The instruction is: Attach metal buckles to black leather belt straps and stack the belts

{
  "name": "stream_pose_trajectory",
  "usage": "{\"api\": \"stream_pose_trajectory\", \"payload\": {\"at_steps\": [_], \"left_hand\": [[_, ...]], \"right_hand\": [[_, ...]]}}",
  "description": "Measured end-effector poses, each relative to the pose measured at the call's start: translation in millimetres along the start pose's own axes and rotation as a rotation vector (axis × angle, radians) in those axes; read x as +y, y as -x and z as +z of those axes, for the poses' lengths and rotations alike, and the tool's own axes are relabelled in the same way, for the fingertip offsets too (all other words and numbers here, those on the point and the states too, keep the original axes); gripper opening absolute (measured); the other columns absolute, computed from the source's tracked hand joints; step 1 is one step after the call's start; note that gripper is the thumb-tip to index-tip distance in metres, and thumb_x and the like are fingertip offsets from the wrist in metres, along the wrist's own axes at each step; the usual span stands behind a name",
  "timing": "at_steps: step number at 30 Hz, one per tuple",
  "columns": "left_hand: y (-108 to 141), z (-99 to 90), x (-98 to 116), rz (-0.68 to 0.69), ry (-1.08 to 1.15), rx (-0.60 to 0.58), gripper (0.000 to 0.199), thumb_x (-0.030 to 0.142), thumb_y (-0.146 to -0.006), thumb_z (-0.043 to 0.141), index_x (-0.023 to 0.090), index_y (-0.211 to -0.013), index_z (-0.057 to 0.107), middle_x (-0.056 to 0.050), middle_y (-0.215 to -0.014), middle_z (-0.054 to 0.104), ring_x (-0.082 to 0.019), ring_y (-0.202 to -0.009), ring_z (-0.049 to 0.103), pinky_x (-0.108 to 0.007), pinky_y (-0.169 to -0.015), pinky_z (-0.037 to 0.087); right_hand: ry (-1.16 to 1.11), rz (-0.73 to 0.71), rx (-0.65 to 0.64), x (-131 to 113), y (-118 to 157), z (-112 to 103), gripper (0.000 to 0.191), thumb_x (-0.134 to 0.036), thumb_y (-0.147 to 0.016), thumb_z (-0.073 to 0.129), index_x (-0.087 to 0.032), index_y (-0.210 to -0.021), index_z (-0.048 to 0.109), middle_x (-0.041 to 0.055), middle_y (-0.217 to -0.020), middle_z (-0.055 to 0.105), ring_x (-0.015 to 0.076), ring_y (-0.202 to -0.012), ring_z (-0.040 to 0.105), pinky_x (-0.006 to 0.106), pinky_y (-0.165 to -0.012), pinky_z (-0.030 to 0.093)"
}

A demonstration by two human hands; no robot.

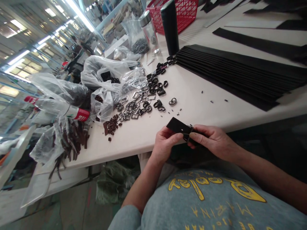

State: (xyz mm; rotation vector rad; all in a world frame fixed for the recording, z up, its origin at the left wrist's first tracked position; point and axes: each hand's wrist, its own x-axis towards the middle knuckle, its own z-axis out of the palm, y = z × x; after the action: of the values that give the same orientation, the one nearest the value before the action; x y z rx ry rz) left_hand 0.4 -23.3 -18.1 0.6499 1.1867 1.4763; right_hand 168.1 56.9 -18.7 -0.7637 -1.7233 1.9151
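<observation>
A black strap is held between both hands at the table's near edge. My left hand pinches its wide flat end, which shows a small light spot. My right hand closes round the strap further along, thumb on top, where a dark buckle or loop seems to cross it; the fingers hide the detail. Beyond the hands lie dark loops, a heap of metal buckles and small brown pieces. A fanned stack of black straps lies to the right.
Plastic bags and a red-labelled bottle stand at the left of the table. Toward the back are a glass bottle, a black cylinder and a red basket. Brown strips hang over the left edge.
</observation>
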Motion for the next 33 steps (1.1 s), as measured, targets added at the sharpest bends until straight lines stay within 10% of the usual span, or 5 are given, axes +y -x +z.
{"api": "stream_pose_trajectory", "payload": {"at_steps": [15, 24, 33], "left_hand": [[-1.1, 11.0, -7.7, 0.042, -0.051, 0.155, 0.035, 0.039, -0.062, 0.09, 0.018, -0.082, 0.072, 0.001, -0.075, 0.074, -0.011, -0.063, 0.063, -0.024, -0.064, 0.052], [1.4, 9.5, -5.9, 0.005, -0.054, 0.023, 0.032, 0.034, -0.066, 0.088, 0.019, -0.088, 0.07, 0.001, -0.082, 0.073, -0.011, -0.071, 0.063, -0.023, -0.07, 0.052], [3.0, 14.5, -4.4, 0.001, -0.022, 0.066, 0.032, 0.038, -0.065, 0.089, 0.018, -0.082, 0.07, 0.002, -0.072, 0.072, -0.009, -0.058, 0.061, -0.021, -0.058, 0.05]], "right_hand": [[0.372, -0.239, 0.11, 3.5, 5.5, 8.7, 0.029, -0.038, -0.094, 0.053, -0.021, -0.073, 0.063, -0.0007, -0.063, 0.065, 0.0137, -0.058, 0.06, 0.025, -0.056, 0.045], [-0.132, 0.027, 0.058, 5.2, 9.3, 12.4, 0.037, -0.056, -0.088, 0.061, -0.019, -0.083, 0.066, -0.0003, -0.065, 0.064, 0.0132, -0.059, 0.061, 0.023, -0.054, 0.052], [0.033, -0.061, 0.056, 2.7, 9.7, 10.6, 0.041, -0.057, -0.091, 0.057, -0.02, -0.076, 0.065, 0.0006, -0.064, 0.065, 0.014, -0.061, 0.061, 0.024, -0.057, 0.05]]}}
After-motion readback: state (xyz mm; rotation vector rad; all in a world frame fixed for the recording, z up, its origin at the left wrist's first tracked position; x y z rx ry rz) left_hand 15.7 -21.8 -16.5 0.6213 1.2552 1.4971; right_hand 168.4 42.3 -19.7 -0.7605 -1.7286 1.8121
